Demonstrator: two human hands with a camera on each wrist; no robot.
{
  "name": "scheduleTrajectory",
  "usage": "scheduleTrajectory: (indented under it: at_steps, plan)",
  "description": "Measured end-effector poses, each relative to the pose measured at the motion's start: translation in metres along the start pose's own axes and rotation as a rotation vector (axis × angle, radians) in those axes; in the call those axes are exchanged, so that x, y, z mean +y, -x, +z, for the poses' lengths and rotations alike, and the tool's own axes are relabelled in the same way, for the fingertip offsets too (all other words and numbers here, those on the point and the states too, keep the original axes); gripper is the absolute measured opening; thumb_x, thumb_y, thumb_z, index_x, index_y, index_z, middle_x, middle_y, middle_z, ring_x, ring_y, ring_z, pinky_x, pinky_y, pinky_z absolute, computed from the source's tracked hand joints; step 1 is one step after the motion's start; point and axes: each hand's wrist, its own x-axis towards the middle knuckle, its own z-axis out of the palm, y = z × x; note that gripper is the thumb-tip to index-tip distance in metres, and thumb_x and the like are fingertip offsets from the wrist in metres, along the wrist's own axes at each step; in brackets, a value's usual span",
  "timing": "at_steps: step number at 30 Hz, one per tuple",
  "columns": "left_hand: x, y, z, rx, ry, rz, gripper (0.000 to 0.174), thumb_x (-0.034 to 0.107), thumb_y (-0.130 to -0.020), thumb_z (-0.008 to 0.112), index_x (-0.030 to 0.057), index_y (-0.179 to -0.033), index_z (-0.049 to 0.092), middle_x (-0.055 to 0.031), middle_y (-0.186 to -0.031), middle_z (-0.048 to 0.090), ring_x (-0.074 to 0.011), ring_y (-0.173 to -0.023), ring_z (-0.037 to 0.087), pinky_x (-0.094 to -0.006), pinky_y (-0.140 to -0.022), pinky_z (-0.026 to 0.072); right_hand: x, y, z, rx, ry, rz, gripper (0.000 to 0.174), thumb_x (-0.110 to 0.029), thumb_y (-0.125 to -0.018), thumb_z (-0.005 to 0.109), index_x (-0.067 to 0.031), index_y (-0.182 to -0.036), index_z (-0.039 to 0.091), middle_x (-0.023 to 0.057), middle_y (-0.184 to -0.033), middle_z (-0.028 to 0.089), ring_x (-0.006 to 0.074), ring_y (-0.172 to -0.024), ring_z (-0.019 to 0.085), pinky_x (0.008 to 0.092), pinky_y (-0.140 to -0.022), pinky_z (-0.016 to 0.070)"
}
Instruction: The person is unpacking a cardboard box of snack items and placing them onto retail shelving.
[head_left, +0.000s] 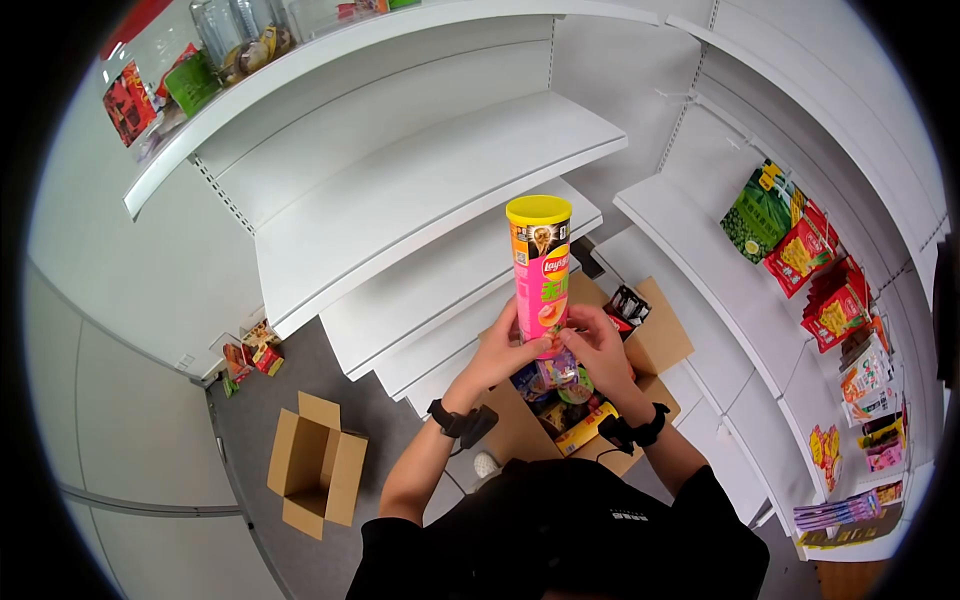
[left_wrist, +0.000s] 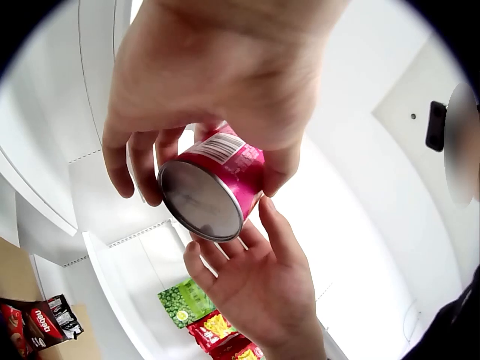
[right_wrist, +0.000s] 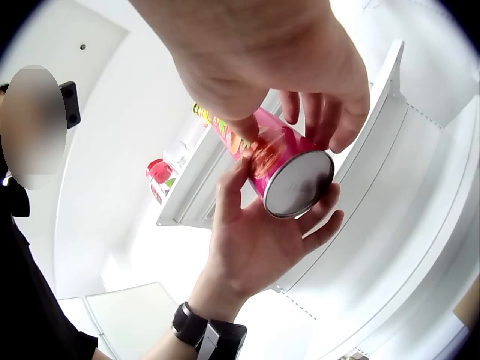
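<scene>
A tall pink Lay's chip can with a yellow lid stands nearly upright between both hands, lid at the top. My left hand grips its lower part from the left, thumb across the front. From the other side my right hand holds the same lower part, its thumb beside the left one. The left wrist view shows the can's silver round base and a barcode, with fingers curled about the wall. Below the can is an open cardboard box filled with colourful snack packs.
White tiered shelves rise in front. Snack bags hang on hooks over the right-hand shelves. Another open cardboard box sits on the grey floor at left, near some packets. Jars and packs line the top left shelf.
</scene>
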Motion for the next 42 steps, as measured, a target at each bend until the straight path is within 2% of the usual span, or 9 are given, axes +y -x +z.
scheduleTrajectory:
  at_steps: [5, 11, 15, 22, 27, 30, 35, 39, 42]
  plan:
    - [0.010, -0.003, 0.002, 0.079, -0.080, 0.072, 0.073, 0.015, -0.082, 0.072, 0.0056, -0.141, 0.031, -0.0084, -0.130, 0.051, -0.0195, -0.118, 0.051, -0.0348, -0.103, 0.0384, -0.006, -0.006, 0.011, 0.012, 0.034, 0.000, 0.049, -0.012, -0.087, 0.067, 0.0000, -0.128, 0.045, 0.0127, -0.117, 0.056, 0.0153, -0.101, 0.058, 0.0278, -0.083, 0.0497]
    - [0.014, -0.001, -0.004, 0.122, -0.172, 0.029, 0.065, 0.014, -0.078, 0.070, 0.0030, -0.135, 0.040, -0.0097, -0.121, 0.057, -0.0193, -0.112, 0.054, -0.0345, -0.098, 0.0423, -0.017, -0.013, 0.027, 0.029, 0.114, 0.035, 0.058, -0.015, -0.082, 0.072, 0.0013, -0.129, 0.042, 0.0128, -0.117, 0.056, 0.0164, -0.105, 0.056, 0.0306, -0.087, 0.0482]
    - [0.009, -0.001, -0.007, 0.218, -0.332, 0.115, 0.062, 0.017, -0.076, 0.071, 0.0015, -0.130, 0.046, -0.0112, -0.117, 0.059, -0.0187, -0.106, 0.057, -0.0335, -0.092, 0.0452, -0.014, -0.023, 0.029, -0.031, 0.112, 0.054, 0.057, -0.014, -0.082, 0.072, -0.0017, -0.129, 0.043, 0.0098, -0.119, 0.055, 0.0172, -0.112, 0.053, 0.0320, -0.090, 0.0459]
    - [0.030, 0.003, -0.009, 0.227, -0.355, 0.087, 0.072, 0.018, -0.073, 0.077, 0.0013, -0.135, 0.042, -0.0143, -0.119, 0.057, -0.0221, -0.107, 0.057, -0.0336, -0.091, 0.0461, -0.009, -0.038, 0.032, -0.112, 0.001, -0.029, 0.059, -0.015, -0.082, 0.072, 0.0011, -0.127, 0.038, 0.0113, -0.120, 0.051, 0.0190, -0.111, 0.053, 0.0339, -0.093, 0.0445]
    - [0.022, 0.006, -0.014, 0.214, -0.340, 0.180, 0.081, 0.016, -0.074, 0.079, 0.0042, -0.141, 0.036, -0.0106, -0.124, 0.057, -0.0185, -0.106, 0.057, -0.0336, -0.091, 0.0448, -0.009, -0.057, 0.020, -0.131, 0.042, -0.100, 0.057, -0.014, -0.082, 0.072, 0.0010, -0.125, 0.038, 0.0098, -0.120, 0.050, 0.0188, -0.110, 0.053, 0.0340, -0.094, 0.0441]
    - [0.015, 0.011, -0.021, 0.276, -0.340, 0.190, 0.079, 0.015, -0.075, 0.078, 0.0054, -0.141, 0.035, -0.0097, -0.129, 0.053, -0.0182, -0.107, 0.056, -0.0336, -0.092, 0.0439, -0.040, -0.091, 0.011, -0.148, 0.010, -0.227, 0.057, -0.013, -0.081, 0.072, 0.0013, -0.125, 0.039, 0.0094, -0.119, 0.051, 0.0171, -0.108, 0.053, 0.0333, -0.094, 0.0437]
    - [0.022, 0.022, -0.025, 0.333, -0.317, 0.214, 0.077, 0.017, -0.076, 0.077, 0.0065, -0.140, 0.036, -0.0092, -0.129, 0.053, -0.0180, -0.107, 0.055, -0.0329, -0.092, 0.0438, -0.145, -0.151, 0.013, -0.122, 0.013, -0.500, 0.056, -0.014, -0.083, 0.072, 0.0026, -0.126, 0.040, 0.0094, -0.119, 0.052, 0.0165, -0.109, 0.051, 0.0335, -0.097, 0.0416]
    - [0.027, 0.031, -0.025, 0.363, -0.299, 0.225, 0.073, 0.014, -0.078, 0.076, 0.0068, -0.140, 0.037, -0.0089, -0.129, 0.053, -0.0174, -0.108, 0.055, -0.0324, -0.092, 0.0437, -0.220, -0.196, 0.026, -0.048, 0.039, -0.604, 0.053, -0.017, -0.085, 0.070, 0.0049, -0.125, 0.042, 0.0103, -0.116, 0.056, 0.0160, -0.108, 0.053, 0.0291, -0.092, 0.0439]
    - [0.025, 0.036, -0.029, 0.414, -0.267, 0.231, 0.075, 0.019, -0.076, 0.078, 0.0048, -0.139, 0.039, -0.0107, -0.128, 0.054, -0.0188, -0.106, 0.055, -0.0330, -0.092, 0.0441, -0.258, -0.233, 0.035, -0.044, -0.008, -0.561, 0.054, -0.022, -0.086, 0.069, 0.0056, -0.124, 0.044, 0.0096, -0.112, 0.058, 0.0137, -0.100, 0.056, 0.0266, -0.085, 0.0462]
